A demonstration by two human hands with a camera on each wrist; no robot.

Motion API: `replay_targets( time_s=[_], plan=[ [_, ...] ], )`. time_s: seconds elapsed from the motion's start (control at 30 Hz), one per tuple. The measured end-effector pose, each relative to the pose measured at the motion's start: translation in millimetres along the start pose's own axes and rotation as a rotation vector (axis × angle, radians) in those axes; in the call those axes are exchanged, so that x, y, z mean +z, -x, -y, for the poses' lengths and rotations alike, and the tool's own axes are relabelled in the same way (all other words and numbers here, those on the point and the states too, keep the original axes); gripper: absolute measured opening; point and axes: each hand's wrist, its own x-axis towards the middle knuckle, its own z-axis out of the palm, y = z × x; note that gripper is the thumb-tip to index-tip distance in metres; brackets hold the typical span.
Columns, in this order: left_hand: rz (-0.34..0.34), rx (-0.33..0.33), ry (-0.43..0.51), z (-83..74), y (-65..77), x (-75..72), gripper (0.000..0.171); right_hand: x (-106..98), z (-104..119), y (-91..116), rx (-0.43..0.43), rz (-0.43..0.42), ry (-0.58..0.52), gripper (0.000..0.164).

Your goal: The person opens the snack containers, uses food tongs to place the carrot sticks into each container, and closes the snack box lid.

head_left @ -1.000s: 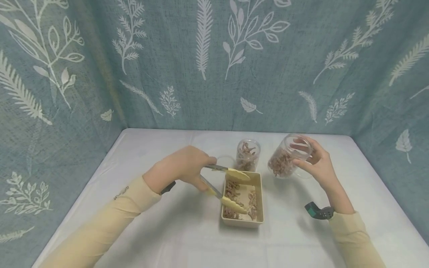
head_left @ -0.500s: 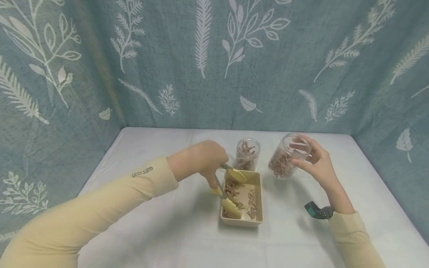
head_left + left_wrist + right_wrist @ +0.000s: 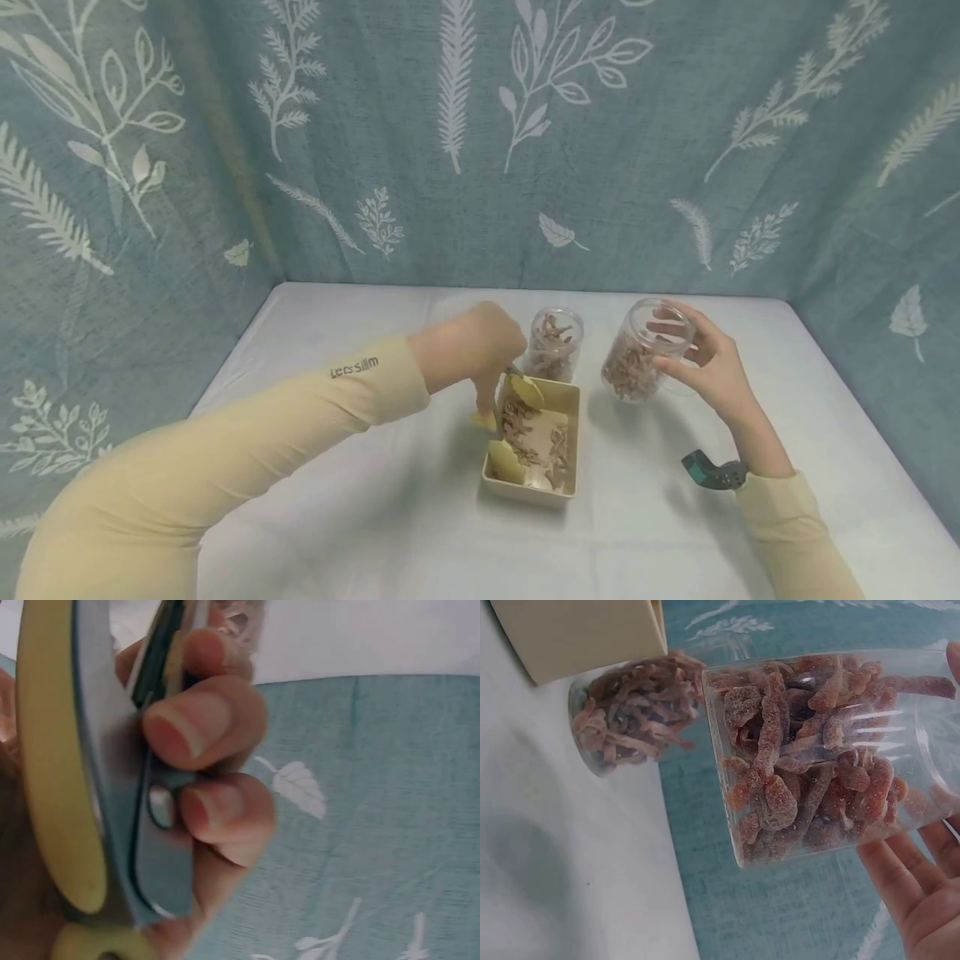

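My left hand (image 3: 489, 340) grips a pair of metal tongs with yellow tips (image 3: 507, 463). The left wrist view shows fingers curled round the tongs' yellow-edged handle (image 3: 60, 772). Both tips stand spread apart inside a beige rectangular box (image 3: 534, 493), near its left side. Reddish-brown dried strips (image 3: 558, 454) lie along the box's left and right sides. My right hand (image 3: 708, 358) holds a clear jar (image 3: 632, 367) tilted, its mouth up and toward the right. Sugary-looking strips (image 3: 810, 765) fill much of that jar. Its grip is partly hidden in the right wrist view.
Just behind the box stands a second clear jar (image 3: 555, 342) with similar strips inside. A transparent round lid-like piece lies partly hidden near the jars. The white table (image 3: 390, 533) meets a blue-green leaf-patterned curtain (image 3: 405, 125) at the back and sides.
My left hand has moved right, toward the box, and the tong tips have swung to its left side. The box has shifted slightly left. My right hand and its jar stay nearly still.
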Motion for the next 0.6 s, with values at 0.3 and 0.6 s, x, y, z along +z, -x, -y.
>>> replay_targets(
  time_s=[0.3, 0.6],
  plan=[
    [0.019, -0.042, -0.104, -9.3, 4.0, -8.6, 0.073, 1.0, -0.6, 0.4, -0.012, -0.001, 0.003, 0.069],
    [-0.034, 0.036, -0.032, 12.7, -0.2, 8.1, 0.069, 0.3, 0.1, 0.6, -0.019, -0.002, 0.019, 0.069]
  ],
)
